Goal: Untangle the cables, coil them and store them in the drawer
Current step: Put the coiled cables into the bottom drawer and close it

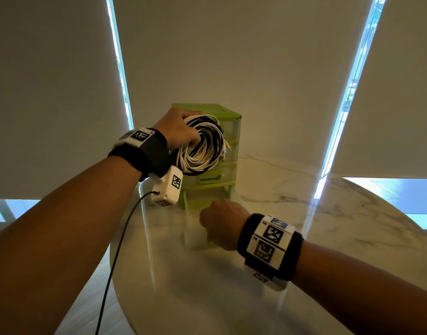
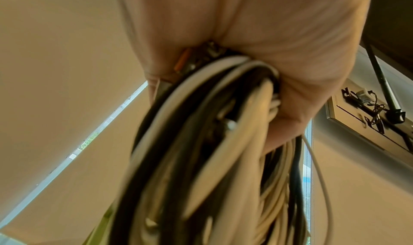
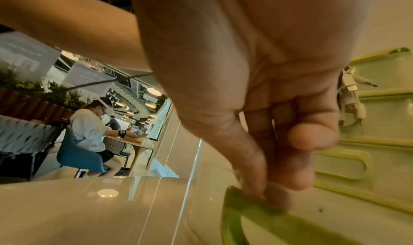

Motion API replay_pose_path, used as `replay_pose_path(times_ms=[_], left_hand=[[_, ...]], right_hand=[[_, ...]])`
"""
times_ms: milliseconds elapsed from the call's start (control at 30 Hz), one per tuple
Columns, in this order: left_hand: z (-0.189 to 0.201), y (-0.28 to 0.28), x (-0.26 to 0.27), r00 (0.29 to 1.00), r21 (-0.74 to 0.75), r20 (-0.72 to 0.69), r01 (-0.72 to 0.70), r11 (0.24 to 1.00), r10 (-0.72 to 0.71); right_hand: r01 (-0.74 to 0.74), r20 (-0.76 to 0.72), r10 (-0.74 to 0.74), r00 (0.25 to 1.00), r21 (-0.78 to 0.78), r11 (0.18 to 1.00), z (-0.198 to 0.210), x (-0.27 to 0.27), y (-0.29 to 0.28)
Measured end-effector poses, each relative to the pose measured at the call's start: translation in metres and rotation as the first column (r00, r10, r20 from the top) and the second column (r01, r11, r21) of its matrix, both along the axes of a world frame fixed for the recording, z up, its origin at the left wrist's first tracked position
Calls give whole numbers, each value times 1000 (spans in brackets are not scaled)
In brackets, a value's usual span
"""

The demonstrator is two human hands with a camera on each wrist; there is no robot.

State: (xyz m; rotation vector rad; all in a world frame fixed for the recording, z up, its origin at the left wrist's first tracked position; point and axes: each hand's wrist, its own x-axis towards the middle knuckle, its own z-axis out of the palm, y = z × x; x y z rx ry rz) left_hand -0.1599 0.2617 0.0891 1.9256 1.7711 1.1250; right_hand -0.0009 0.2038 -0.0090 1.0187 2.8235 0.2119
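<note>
A thick coil of black and white cables (image 1: 202, 146) hangs from my left hand (image 1: 179, 128), which grips its top in front of the green drawer unit (image 1: 228, 141). In the left wrist view the cable coil (image 2: 201, 151) runs out of my closed left hand (image 2: 257, 54). The bottom drawer (image 1: 195, 228), clear with a green front, stands pulled out over the table. My right hand (image 1: 219, 224) holds its green handle (image 3: 245, 208); thumb and fingers (image 3: 288, 174) curl on it. Cable plugs (image 3: 350, 97) dangle before the upper drawers.
The drawer unit stands on a round white marble table (image 1: 328, 226). Roller blinds (image 1: 232, 56) cover the windows behind. A thin black wire (image 1: 115, 257) runs from the left wrist camera off the table edge. A seated person (image 3: 91, 130) works at a far table.
</note>
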Motion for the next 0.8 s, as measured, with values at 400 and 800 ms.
replay_pose_path(times_ms=[400, 800], left_hand=[[-17, 3, 0, 1000, 16, -2, -30, 999, 30], [-45, -37, 9, 988, 103, 27, 151, 983, -155]], right_hand=[[66, -90, -87, 992, -213, 975, 13, 17, -2], [-50, -653, 43, 756, 8, 999, 68, 24, 56]])
